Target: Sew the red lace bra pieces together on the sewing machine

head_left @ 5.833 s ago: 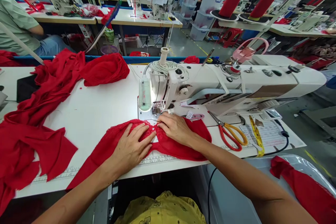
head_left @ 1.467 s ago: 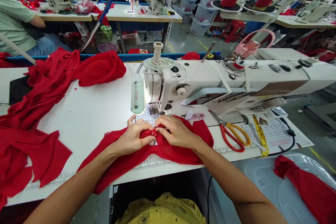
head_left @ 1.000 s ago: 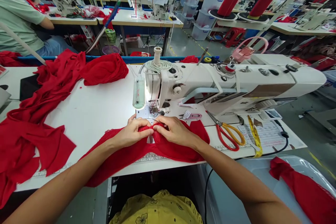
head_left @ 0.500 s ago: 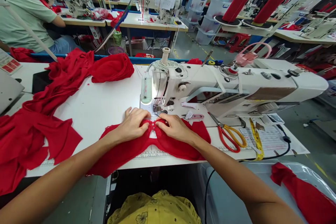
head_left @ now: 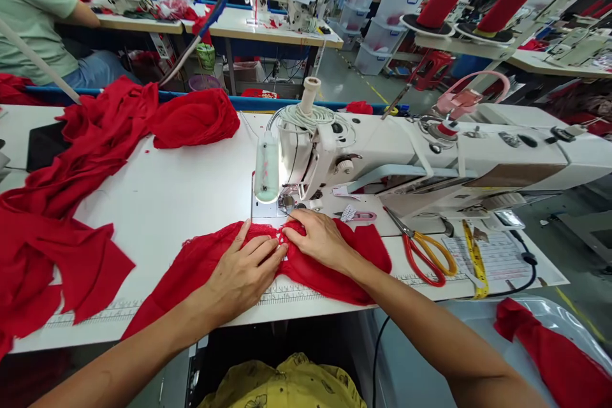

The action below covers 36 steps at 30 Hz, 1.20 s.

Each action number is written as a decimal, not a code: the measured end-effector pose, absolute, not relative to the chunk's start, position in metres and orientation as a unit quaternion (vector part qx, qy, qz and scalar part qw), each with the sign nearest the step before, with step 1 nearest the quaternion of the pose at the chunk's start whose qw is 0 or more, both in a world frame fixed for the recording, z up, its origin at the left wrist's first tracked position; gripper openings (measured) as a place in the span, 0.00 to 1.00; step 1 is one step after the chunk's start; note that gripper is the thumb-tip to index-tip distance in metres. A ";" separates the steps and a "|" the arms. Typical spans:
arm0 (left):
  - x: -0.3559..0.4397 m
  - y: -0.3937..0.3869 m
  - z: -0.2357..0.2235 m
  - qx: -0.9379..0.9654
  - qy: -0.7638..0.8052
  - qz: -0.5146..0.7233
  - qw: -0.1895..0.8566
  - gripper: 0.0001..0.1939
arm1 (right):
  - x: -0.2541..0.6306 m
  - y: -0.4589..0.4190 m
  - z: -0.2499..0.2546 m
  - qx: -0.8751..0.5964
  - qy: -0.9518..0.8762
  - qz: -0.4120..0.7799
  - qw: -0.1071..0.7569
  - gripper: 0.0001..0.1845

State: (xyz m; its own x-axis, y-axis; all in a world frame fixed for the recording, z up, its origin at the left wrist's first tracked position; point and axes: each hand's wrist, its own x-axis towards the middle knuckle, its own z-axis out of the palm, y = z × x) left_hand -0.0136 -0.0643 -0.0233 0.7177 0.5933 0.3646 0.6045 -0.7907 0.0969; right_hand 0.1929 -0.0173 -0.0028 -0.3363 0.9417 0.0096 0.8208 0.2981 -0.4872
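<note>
A red lace-edged bra (head_left: 329, 277) lies spread on the white sewing table, its narrow middle just in front of the needle area of the sewing machine (head_left: 287, 203). My left hand (head_left: 246, 271) rests flat on the left cup, fingers stretched toward the middle, holding nothing. At the inner top edge of the right cup, my right hand (head_left: 318, 236) has its thumb and curled fingers closed on the fabric. Its fingertips are close to the presser foot and partly hidden. White table shows through the small gap between the cups.
Red fabric pieces (head_left: 90, 159) are heaped at the left. Right of the bra lie scissors (head_left: 421, 248), pink-handled snips (head_left: 363, 216) and a yellow tape measure (head_left: 475, 261). A grey plastic tub (head_left: 430, 344) with red cloth stands below right. A person sits at the far left.
The hands pinched the bra's middle together, then spread it flat again. My left hand has since slid down and toward me, from gripping the top edge to lying flat on the cup.
</note>
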 end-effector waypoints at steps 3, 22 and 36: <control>-0.014 -0.063 -0.024 -0.926 -0.323 -0.197 0.013 0.18 | 0.194 -0.015 -0.001 -0.555 -0.793 0.219 0.124 0.08; -0.012 -0.064 -0.032 -0.920 -0.336 -0.202 0.008 0.20 | 0.201 -0.008 0.006 -0.562 -0.781 0.238 0.130 0.06; -0.011 -0.065 -0.027 -0.920 -0.333 -0.207 0.006 0.21 | 0.199 -0.012 0.000 -0.572 -0.780 0.217 0.135 0.09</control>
